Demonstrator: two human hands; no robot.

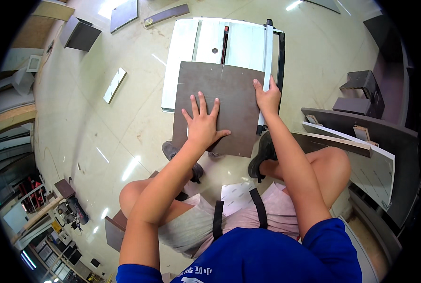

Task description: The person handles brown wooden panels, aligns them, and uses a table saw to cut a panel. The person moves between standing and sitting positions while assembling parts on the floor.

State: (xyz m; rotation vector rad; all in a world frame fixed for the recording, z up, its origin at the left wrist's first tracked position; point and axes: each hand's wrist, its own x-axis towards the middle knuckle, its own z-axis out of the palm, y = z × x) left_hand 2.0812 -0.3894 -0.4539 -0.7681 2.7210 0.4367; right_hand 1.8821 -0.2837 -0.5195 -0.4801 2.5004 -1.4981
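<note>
A dark brown board (pixel 238 106) lies flat on the pale top of a table saw (pixel 248 45), overhanging its near edge. My left hand (pixel 204 121) presses flat on the board with its fingers spread. At the board's right edge, my right hand (pixel 269 96) has its thumb on the board and its fingers over the silver rip fence (pixel 268 56); part of those fingers is hidden. Beyond the board's far edge shows the saw's slot (pixel 225 45) with a red-tipped piece in it.
Several boards (pixel 361 127) lean together at my right. Dark panel pieces (pixel 81 35) stand on the floor at the far left, near a white strip (pixel 114 85). A machine (pixel 71 212) sits at the lower left. My feet are just below the board.
</note>
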